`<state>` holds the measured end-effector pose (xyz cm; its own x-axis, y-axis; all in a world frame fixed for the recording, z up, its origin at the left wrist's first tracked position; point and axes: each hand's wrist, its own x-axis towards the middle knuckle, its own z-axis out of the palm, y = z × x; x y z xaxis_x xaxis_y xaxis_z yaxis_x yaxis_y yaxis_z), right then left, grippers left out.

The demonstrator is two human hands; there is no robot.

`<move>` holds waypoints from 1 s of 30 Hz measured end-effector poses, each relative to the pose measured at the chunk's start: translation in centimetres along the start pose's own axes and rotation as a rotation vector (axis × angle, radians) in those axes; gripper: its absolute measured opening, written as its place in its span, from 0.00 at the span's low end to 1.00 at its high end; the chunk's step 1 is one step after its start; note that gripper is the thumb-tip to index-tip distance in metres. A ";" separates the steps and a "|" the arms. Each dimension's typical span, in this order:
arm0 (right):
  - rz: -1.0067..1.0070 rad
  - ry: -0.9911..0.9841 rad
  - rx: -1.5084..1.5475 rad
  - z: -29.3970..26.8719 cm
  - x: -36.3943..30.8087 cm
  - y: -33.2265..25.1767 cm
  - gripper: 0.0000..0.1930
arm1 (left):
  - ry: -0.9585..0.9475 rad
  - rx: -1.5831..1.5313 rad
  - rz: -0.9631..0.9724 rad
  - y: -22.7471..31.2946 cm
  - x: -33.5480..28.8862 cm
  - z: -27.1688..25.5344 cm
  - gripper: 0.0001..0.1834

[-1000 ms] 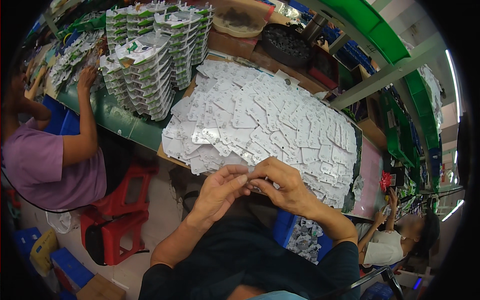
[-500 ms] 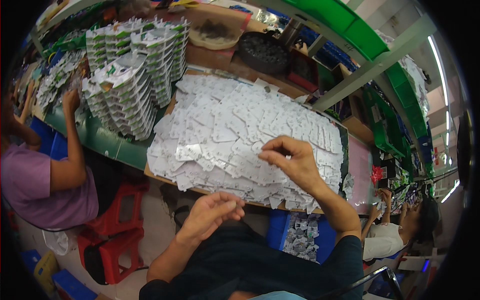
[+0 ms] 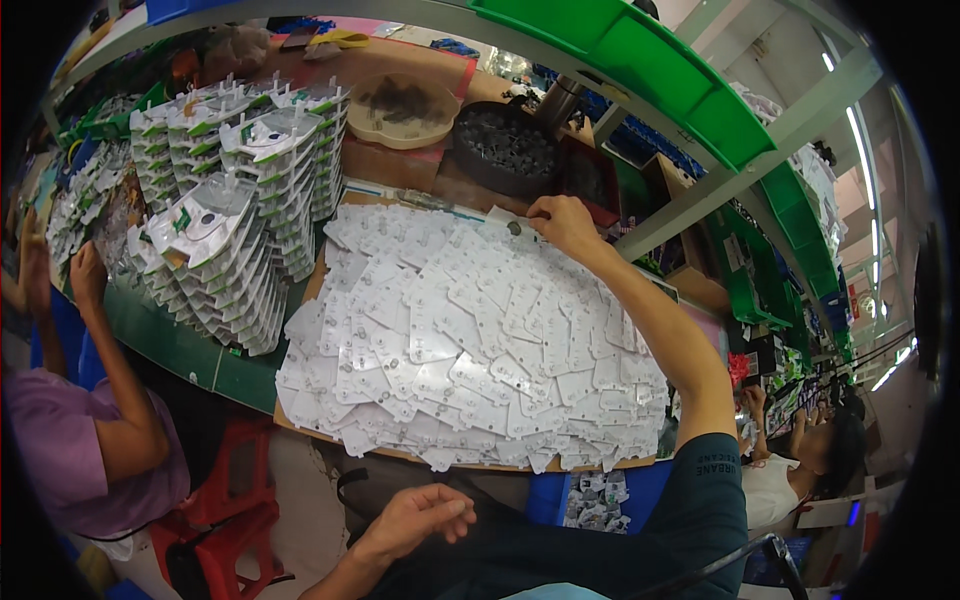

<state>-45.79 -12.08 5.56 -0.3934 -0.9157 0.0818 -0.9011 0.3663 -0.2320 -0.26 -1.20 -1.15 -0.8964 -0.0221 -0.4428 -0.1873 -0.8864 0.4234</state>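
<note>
Many white cards (image 3: pixel 460 340) on board; right hand (image 3: pixel 562 222) pinching one | left hand (image 3: pixel 420 515) loosely curled, empty

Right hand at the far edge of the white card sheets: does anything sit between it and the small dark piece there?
Nothing visible does. The right hand rests its fingertips beside the small dark piece on the white card sheets.

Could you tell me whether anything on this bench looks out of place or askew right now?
Nothing looks damaged or spilled. The white plastic cards lie overlapped at mixed angles across the brown board, some overhanging its near edge. The stacked trays to the left lean slightly. The right hand rests at the far edge; the left hand hangs free below.
</note>
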 end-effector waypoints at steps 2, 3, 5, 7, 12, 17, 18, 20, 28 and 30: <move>-0.021 0.006 -0.022 1.0 0.8 0.6 0.08 | -0.005 -0.032 -0.002 0.1 0.0 0.2 0.11; -0.026 -0.034 -0.042 1.4 1.1 0.6 0.08 | -0.007 -0.044 -0.006 0.0 -0.1 0.1 0.12; -0.030 -0.074 -0.064 2.2 1.6 0.7 0.09 | -0.043 -0.002 -0.019 0.0 0.0 -0.2 0.14; -0.079 -0.075 -0.111 3.1 1.8 1.2 0.09 | -0.084 0.041 -0.033 0.1 0.2 -0.5 0.15; -0.095 -0.088 -0.176 4.1 2.5 1.6 0.09 | -0.105 -0.017 -0.156 0.3 0.8 -0.9 0.16; -0.151 -0.094 -0.201 3.8 2.6 1.5 0.08 | -0.091 -0.016 -0.095 0.6 0.9 -0.8 0.15; -0.135 -0.091 -0.189 3.9 2.6 1.9 0.08 | -0.081 0.007 -0.089 0.7 1.1 -0.7 0.14; -0.116 -0.090 -0.178 4.3 2.5 2.4 0.08 | -0.092 0.013 -0.105 0.9 1.4 -0.8 0.14; -0.082 -0.094 -0.220 4.3 2.3 1.6 0.09 | -0.096 0.033 -0.107 -0.2 0.4 -0.6 0.14; -0.064 -0.083 -0.222 3.7 2.1 1.2 0.09 | -0.101 0.077 -0.061 -0.5 0.1 -0.4 0.13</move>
<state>-47.07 -14.20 1.82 -0.3262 -0.9453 0.0073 -0.9453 0.3262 -0.0100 -0.10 -0.95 -1.72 -0.9176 0.0805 -0.3892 -0.2692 -0.8463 0.4596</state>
